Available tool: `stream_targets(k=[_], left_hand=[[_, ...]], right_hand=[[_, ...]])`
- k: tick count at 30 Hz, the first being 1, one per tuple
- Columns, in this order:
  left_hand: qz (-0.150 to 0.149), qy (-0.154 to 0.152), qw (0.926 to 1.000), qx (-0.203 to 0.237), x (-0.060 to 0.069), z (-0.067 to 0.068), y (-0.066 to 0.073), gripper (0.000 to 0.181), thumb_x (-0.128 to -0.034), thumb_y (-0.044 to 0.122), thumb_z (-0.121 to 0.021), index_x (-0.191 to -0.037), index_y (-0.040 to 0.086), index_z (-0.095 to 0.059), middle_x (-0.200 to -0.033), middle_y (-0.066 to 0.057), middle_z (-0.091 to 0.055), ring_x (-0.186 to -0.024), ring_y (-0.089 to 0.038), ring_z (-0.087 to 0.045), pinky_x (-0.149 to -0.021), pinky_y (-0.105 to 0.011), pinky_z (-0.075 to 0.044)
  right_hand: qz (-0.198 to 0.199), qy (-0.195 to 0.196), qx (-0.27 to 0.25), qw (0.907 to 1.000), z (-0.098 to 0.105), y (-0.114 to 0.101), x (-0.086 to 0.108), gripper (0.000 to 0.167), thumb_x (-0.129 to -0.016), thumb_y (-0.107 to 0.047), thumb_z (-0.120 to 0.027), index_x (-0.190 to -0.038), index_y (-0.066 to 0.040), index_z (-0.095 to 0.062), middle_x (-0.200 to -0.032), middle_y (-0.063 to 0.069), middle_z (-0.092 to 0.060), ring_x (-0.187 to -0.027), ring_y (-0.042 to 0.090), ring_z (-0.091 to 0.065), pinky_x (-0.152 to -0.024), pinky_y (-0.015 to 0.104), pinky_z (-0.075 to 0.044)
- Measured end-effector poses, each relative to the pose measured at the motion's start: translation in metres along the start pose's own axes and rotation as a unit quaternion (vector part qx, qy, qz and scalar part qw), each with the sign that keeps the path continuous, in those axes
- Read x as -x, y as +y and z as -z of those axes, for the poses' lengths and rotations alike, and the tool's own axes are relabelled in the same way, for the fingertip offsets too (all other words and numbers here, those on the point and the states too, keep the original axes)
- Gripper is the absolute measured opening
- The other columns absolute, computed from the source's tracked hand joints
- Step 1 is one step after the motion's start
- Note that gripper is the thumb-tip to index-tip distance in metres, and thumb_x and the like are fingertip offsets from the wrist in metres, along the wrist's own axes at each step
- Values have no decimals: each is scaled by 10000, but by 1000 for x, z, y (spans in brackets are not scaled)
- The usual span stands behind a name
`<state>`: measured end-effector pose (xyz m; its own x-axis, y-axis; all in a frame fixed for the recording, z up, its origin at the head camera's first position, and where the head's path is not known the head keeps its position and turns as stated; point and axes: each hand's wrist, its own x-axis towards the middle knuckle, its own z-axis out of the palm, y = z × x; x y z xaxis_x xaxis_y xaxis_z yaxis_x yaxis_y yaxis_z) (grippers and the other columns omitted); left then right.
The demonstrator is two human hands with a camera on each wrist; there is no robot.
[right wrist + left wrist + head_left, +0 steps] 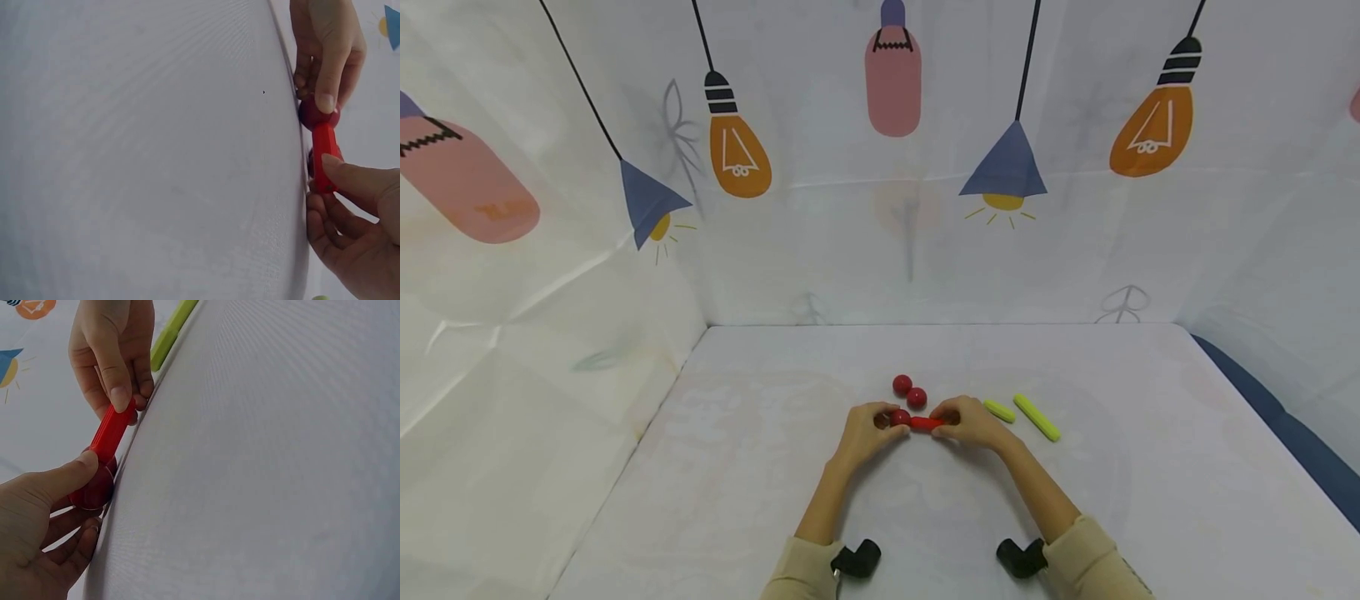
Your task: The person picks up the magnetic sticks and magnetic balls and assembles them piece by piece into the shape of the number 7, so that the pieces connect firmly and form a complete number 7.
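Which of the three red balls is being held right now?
The ball pinched in the left grip, at one end of the red stick; the other two balls lie beyond it, unheld.

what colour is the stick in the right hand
The stick is bright red, clearest in the left wrist view.

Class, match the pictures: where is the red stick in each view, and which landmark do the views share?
Head: red stick, below centre, slightly right.
Left wrist: red stick, left side, around mid-height.
Right wrist: red stick, right side, around mid-height.
Shared landmark: dark red ball at its end.
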<state>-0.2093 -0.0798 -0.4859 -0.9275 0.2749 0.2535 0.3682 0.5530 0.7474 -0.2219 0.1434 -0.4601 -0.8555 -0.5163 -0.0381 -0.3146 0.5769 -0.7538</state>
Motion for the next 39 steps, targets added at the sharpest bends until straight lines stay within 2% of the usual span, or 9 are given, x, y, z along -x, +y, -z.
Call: stream_targets(k=[20,25,32,39], left_hand=[[-54,45,10000,-52,0,0,-1,348,-767,208,-780,-1036,3,-699,-888,-79,-684,-748,-138,-581,-669,-220,-488],[-86,80,9999,12,0,0,-2,346,-754,201,-792,-1021,0,-703,-871,-75,-683,-736,-140,-583,-662,-219,-488],[12,41,10000,82,0,-1,-3,354,-753,208,-792,-1027,4,-702,-881,-73,-684,-742,-138,-580,-667,-218,-486],[4,20,10000,27,0,-1,-2,351,-764,212,-784,-1037,8,-699,-889,-69,-679,-751,-137,-569,-670,-223,-482]], right_hand=[[108,-5,-85,9999,2,4,-2,231,-842,-135,-692,-1014,19,-678,-904,63,-660,-770,140,-540,-702,244,-467],[150,369,-62,9992,3,6,-3,239,-866,-150,-662,-1027,27,-667,-938,80,-669,-826,173,-580,-760,305,-497],[81,1057,-350,9938,7,10,-8,251,-863,-148,-663,-1043,27,-656,-868,29,-661,-785,140,-586,-717,237,-488],[-3,1374,-335,9899,9,11,-13,315,-852,-162,-678,-1079,52,-635,-953,119,-670,-840,210,-609,-757,307,-506]])
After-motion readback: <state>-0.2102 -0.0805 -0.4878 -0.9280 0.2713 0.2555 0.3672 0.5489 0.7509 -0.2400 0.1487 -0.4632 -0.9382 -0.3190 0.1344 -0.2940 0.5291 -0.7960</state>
